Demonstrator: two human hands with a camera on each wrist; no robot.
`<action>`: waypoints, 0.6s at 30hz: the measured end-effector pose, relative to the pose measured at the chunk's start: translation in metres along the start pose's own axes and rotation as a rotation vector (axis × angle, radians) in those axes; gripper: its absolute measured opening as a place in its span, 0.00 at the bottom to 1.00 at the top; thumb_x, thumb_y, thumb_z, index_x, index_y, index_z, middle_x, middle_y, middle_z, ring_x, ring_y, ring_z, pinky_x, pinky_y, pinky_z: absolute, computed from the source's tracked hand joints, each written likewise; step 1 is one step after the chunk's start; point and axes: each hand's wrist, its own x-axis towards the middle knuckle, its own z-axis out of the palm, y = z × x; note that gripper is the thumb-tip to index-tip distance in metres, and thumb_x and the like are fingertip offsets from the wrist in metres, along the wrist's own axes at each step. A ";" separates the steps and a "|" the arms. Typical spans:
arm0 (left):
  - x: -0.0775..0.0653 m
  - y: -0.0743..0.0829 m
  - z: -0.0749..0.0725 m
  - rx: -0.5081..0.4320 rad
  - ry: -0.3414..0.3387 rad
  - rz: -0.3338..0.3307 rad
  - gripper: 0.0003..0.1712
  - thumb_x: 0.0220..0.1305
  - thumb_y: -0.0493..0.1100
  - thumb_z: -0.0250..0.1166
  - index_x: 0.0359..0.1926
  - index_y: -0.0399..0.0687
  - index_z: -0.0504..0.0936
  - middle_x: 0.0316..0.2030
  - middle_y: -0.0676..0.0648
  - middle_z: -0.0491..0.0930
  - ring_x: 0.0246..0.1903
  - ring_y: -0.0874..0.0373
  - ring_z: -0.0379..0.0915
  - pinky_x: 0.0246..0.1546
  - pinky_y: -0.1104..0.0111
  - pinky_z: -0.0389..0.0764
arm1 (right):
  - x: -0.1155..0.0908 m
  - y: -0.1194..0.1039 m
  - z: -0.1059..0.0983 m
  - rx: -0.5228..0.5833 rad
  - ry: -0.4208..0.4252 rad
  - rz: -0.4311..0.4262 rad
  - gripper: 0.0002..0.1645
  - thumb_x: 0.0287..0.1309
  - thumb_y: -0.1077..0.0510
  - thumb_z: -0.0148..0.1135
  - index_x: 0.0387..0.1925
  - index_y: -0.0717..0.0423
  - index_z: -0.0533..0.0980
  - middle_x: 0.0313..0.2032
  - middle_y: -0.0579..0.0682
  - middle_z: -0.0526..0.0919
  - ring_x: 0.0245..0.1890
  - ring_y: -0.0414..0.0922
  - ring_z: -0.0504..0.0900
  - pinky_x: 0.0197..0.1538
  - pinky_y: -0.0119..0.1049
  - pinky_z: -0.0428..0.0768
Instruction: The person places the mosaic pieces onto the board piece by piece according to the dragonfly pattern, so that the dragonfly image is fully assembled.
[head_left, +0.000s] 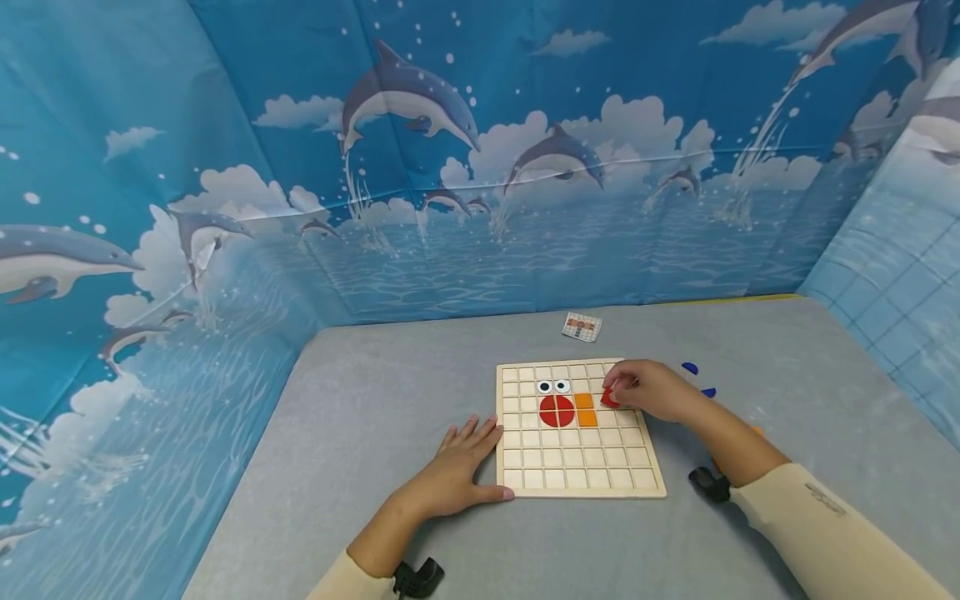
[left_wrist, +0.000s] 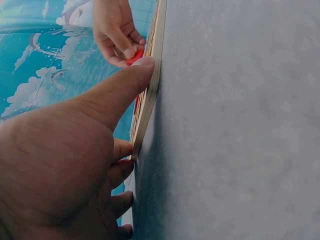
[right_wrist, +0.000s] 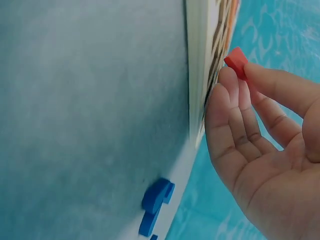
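A light wooden grid board (head_left: 585,493) lies on the grey table. Against its left edge rests my left hand (head_left: 453,472), fingers spread, with the thumb at the near left corner. Over the board's right side, my right hand (head_left: 652,389) pinches a small red piece (right_wrist: 237,61) between thumb and fingertips. Part of that piece is hidden by the fingers. Set in the grid are two eye pieces (head_left: 545,387), a red disc made of several quarter pieces (head_left: 549,417), and two orange squares (head_left: 587,418) one above the other beside the disc.
Beyond the board lies a small printed pattern card (head_left: 582,327). Blue pieces (head_left: 690,367) sit to the right, past my right hand. An orange piece (head_left: 757,431) peeks out beside my right forearm. A dolphin-print curtain (head_left: 480,275) rises along the table's back.
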 end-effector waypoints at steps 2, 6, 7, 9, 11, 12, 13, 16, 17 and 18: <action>0.000 0.000 0.000 0.000 0.002 0.000 0.57 0.60 0.71 0.66 0.81 0.58 0.51 0.81 0.54 0.46 0.82 0.48 0.34 0.78 0.42 0.40 | 0.003 -0.001 0.002 0.006 -0.009 0.004 0.08 0.66 0.63 0.61 0.46 0.59 0.80 0.35 0.52 0.81 0.33 0.44 0.76 0.37 0.37 0.78; 0.000 0.001 0.000 0.002 0.004 0.001 0.57 0.60 0.70 0.67 0.81 0.58 0.51 0.81 0.53 0.46 0.82 0.48 0.34 0.78 0.42 0.40 | 0.007 -0.002 0.005 0.002 -0.011 0.008 0.07 0.65 0.65 0.61 0.44 0.60 0.79 0.34 0.52 0.81 0.33 0.44 0.76 0.38 0.36 0.78; 0.000 0.001 0.000 0.002 0.004 0.000 0.57 0.60 0.70 0.67 0.81 0.58 0.51 0.81 0.53 0.46 0.82 0.48 0.34 0.78 0.42 0.40 | 0.008 -0.003 0.006 -0.001 -0.011 0.009 0.07 0.65 0.65 0.61 0.44 0.60 0.79 0.34 0.52 0.81 0.33 0.44 0.76 0.37 0.36 0.78; 0.000 0.001 0.000 0.002 0.002 -0.001 0.57 0.60 0.70 0.67 0.81 0.57 0.51 0.81 0.53 0.46 0.82 0.48 0.34 0.78 0.42 0.40 | 0.009 -0.004 0.007 -0.009 -0.012 0.010 0.06 0.64 0.66 0.62 0.43 0.61 0.78 0.34 0.52 0.80 0.32 0.44 0.76 0.37 0.37 0.77; 0.000 0.001 0.000 0.003 0.000 -0.003 0.57 0.60 0.70 0.67 0.81 0.57 0.52 0.81 0.53 0.46 0.82 0.48 0.34 0.78 0.42 0.40 | 0.010 -0.005 0.008 -0.022 -0.013 0.010 0.05 0.64 0.66 0.62 0.41 0.60 0.78 0.33 0.52 0.80 0.31 0.44 0.76 0.35 0.37 0.76; 0.000 0.001 0.000 0.002 0.000 -0.005 0.57 0.60 0.70 0.67 0.81 0.57 0.52 0.81 0.53 0.46 0.82 0.48 0.34 0.78 0.42 0.40 | 0.011 -0.005 0.008 -0.033 -0.015 0.008 0.04 0.64 0.66 0.62 0.41 0.60 0.78 0.32 0.51 0.80 0.30 0.44 0.76 0.35 0.37 0.75; 0.000 0.001 0.000 0.002 -0.001 -0.006 0.57 0.60 0.70 0.67 0.81 0.57 0.52 0.81 0.53 0.46 0.82 0.49 0.34 0.78 0.42 0.40 | 0.011 -0.006 0.009 -0.042 -0.017 0.007 0.04 0.64 0.66 0.62 0.40 0.60 0.78 0.32 0.51 0.80 0.30 0.44 0.75 0.34 0.37 0.75; 0.000 0.001 0.000 0.000 -0.002 -0.008 0.57 0.60 0.70 0.67 0.81 0.57 0.52 0.81 0.54 0.46 0.82 0.49 0.34 0.78 0.42 0.40 | 0.013 -0.006 0.010 -0.080 -0.019 0.005 0.02 0.64 0.64 0.62 0.38 0.59 0.79 0.31 0.50 0.81 0.29 0.44 0.74 0.33 0.36 0.74; 0.000 0.001 0.000 0.000 -0.002 -0.008 0.57 0.60 0.70 0.67 0.81 0.57 0.51 0.81 0.54 0.46 0.82 0.49 0.34 0.78 0.42 0.40 | 0.013 -0.007 0.011 -0.095 -0.019 0.001 0.01 0.64 0.63 0.63 0.37 0.59 0.79 0.30 0.50 0.81 0.29 0.44 0.74 0.33 0.36 0.74; 0.000 0.001 0.000 0.000 -0.002 -0.008 0.57 0.60 0.70 0.67 0.81 0.57 0.51 0.81 0.54 0.46 0.82 0.49 0.34 0.78 0.42 0.40 | 0.013 -0.007 0.011 -0.109 -0.019 -0.001 0.02 0.64 0.63 0.63 0.37 0.58 0.79 0.30 0.49 0.82 0.29 0.44 0.74 0.34 0.36 0.73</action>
